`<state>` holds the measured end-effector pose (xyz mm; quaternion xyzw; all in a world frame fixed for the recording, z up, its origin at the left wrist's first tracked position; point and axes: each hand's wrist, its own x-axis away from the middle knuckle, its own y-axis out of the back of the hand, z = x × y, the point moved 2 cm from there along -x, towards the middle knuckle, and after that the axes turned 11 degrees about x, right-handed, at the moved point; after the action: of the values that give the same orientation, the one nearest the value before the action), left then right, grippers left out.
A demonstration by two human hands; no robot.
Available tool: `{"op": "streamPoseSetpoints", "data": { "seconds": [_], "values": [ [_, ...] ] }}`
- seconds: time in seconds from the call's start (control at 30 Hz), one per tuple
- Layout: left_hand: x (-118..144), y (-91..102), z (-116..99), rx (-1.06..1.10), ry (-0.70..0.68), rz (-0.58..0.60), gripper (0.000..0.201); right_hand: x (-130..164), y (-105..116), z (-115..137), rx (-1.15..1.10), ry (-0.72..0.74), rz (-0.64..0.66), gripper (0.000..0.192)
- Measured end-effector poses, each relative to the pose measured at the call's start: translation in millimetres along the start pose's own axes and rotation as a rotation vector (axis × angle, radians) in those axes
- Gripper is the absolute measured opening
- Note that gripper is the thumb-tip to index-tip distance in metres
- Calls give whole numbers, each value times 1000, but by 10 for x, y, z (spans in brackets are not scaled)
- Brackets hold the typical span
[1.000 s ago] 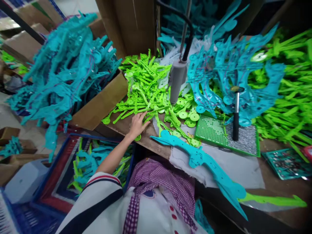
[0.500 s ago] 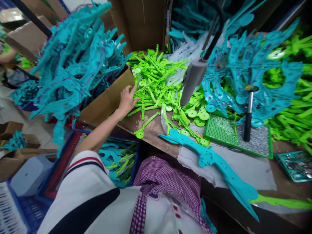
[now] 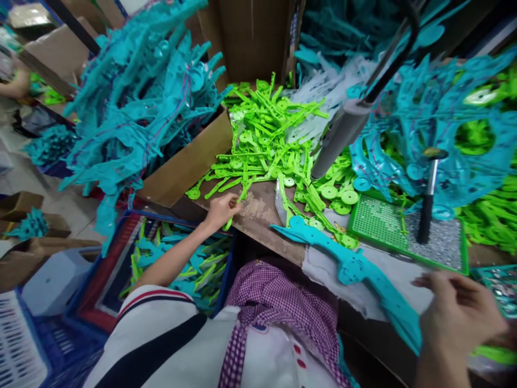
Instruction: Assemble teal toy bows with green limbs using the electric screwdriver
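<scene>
My left hand (image 3: 220,210) is at the front edge of the wooden bench, fingers closed on a thin green plastic strip (image 3: 241,195) drawn from the green parts pile (image 3: 270,140). A bit of the strip sticks out below the fingers. My right hand (image 3: 460,315) is blurred at the lower right, fingers loosely apart with nothing seen in it. It hovers over the near end of a long teal plastic piece (image 3: 351,267) lying on a grey cloth (image 3: 319,267).
A grey power tool (image 3: 339,137) hangs over the bench. A green tray (image 3: 407,252) of screws has a black-handled tool (image 3: 424,215) standing in it. Teal parts (image 3: 141,97) fill a cardboard box (image 3: 189,161). A blue crate (image 3: 117,237) sits below. Another person's arm (image 3: 16,83) shows far left.
My left hand drew back from the box side of the green pile to the bench edge and closed on a green strip. My right hand has come into view at lower right.
</scene>
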<state>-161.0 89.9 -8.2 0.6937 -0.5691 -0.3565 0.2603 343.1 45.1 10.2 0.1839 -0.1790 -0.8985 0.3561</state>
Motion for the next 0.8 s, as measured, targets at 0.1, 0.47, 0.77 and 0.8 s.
{"op": "streamPoseSetpoints", "data": {
  "seconds": [0.1, 0.47, 0.77, 0.8],
  "values": [
    [-446, 405, -126, -105, -133, -102, 17, 436, -89, -148, -90, -16, 143, 32],
    [396, -1276, -1781, 510, -554, 433, 29, 745, -37, -574, 159, 60, -117, 44],
    [8, -1950, -2222, 250, -541, 987, 63, 635, 386, -432, -153, -127, -231, 35],
    [30, -1935, -2202, 235, -562, 977, 62, 657, 448, -452, -112, -121, -224, 34]
  ]
}}
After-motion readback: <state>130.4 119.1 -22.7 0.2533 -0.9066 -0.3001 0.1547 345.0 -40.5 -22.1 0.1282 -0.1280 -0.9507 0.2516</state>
